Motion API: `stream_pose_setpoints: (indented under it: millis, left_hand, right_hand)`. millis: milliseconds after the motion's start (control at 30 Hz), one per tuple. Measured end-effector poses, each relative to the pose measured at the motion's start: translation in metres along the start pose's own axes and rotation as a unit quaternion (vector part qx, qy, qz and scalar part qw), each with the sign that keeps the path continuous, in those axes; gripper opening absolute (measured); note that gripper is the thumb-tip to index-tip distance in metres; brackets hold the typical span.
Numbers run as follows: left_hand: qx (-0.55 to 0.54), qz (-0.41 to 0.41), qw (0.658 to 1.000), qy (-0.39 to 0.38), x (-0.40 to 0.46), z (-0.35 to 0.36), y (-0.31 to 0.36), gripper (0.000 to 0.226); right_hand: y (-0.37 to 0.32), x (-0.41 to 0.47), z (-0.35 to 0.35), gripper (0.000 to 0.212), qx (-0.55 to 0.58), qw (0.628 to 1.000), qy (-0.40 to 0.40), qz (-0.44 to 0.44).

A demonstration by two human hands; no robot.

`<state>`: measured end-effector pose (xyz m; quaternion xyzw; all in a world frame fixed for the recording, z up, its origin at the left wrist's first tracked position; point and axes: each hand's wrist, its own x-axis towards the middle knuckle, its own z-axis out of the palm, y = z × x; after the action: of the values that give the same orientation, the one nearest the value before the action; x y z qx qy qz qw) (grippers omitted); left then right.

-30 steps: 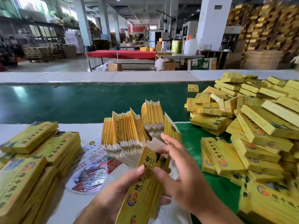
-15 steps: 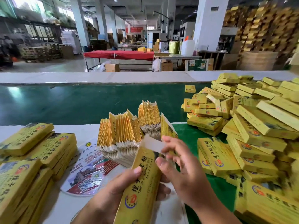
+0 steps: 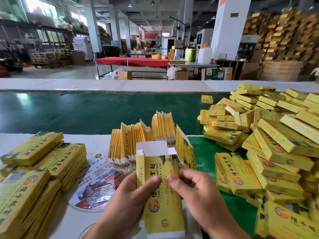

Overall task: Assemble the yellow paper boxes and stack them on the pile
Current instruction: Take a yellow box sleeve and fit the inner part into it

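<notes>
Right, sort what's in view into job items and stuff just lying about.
Job:
- open box, held by left hand and right hand
- flat box blanks
- finished box pile
- stacked boxes at left

Lying about:
- printed round card
- red table
- white jug

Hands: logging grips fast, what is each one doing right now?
Left hand: holding the box, thumb on its front.
Right hand: holding the same box from the other side.
</notes>
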<state>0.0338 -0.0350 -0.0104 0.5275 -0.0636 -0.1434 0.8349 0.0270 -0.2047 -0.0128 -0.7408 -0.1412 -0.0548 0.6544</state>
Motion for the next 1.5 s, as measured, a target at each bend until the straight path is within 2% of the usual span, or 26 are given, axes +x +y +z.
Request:
stream_pose_setpoints:
  millis: [100,233,333,533,700,800,900,967,1033,1100,1200,1333,1500]
  left_hand:
    - [0.041,0.023,0.999,0.025,0.001,0.0,-0.003,0.018]
    - [0.16,0.074,0.98,0.091,0.001,0.001,-0.007,0.034]
    - [0.212,0.131,0.956,0.154,0.001,0.002,-0.004,0.043]
    - [0.318,0.161,0.912,0.204,-0.001,0.011,-0.011,0.042]
    - [0.314,0.168,0.912,0.203,-0.003,0.019,-0.011,0.039]
    - [0.274,0.137,0.937,0.166,-0.003,0.018,-0.012,0.031]
    - [0.287,0.104,0.946,0.108,-0.003,0.016,-0.014,0.006]
    - [0.259,0.088,0.96,0.067,-0.004,0.013,-0.012,0.015]
    - [0.182,0.07,0.98,0.034,-0.005,0.011,-0.008,0.023]
    - [0.128,0.065,0.99,-0.002,-0.007,0.01,-0.003,0.022]
    - [0.164,0.091,0.982,-0.029,-0.007,0.006,-0.002,0.026]
    - [0.188,0.101,0.976,-0.041,-0.007,0.005,-0.003,0.028]
    - [0.21,0.128,0.968,-0.05,-0.008,0.008,-0.006,0.025]
  right_hand:
    - [0.001,-0.001,0.001,0.043,-0.01,1.0,0.012,-0.008]
    - [0.0,-0.001,0.003,0.036,0.008,1.0,-0.003,-0.009]
    - [0.001,-0.003,0.006,0.039,-0.034,0.999,-0.014,-0.003]
    - [0.002,-0.003,0.015,0.046,-0.093,0.988,0.103,-0.073]
    - [0.004,-0.002,0.013,0.041,-0.126,0.977,0.149,-0.086]
    - [0.007,-0.002,0.014,0.042,-0.146,0.972,0.157,-0.101]
    - [0.009,-0.001,0.011,0.036,-0.145,0.971,0.16,-0.099]
    - [0.009,-0.002,0.009,0.021,-0.11,0.978,0.145,-0.099]
    - [0.008,-0.003,0.007,0.036,-0.077,0.983,0.133,-0.105]
    - [0.007,-0.004,0.004,0.037,-0.069,0.982,0.12,-0.125]
    - [0.003,-0.003,-0.001,0.028,-0.048,0.984,0.087,-0.145]
    - [0.004,-0.001,-0.006,0.014,-0.026,0.991,0.051,-0.119]
    - [0.007,0.0,-0.008,0.029,-0.034,0.992,0.03,-0.12]
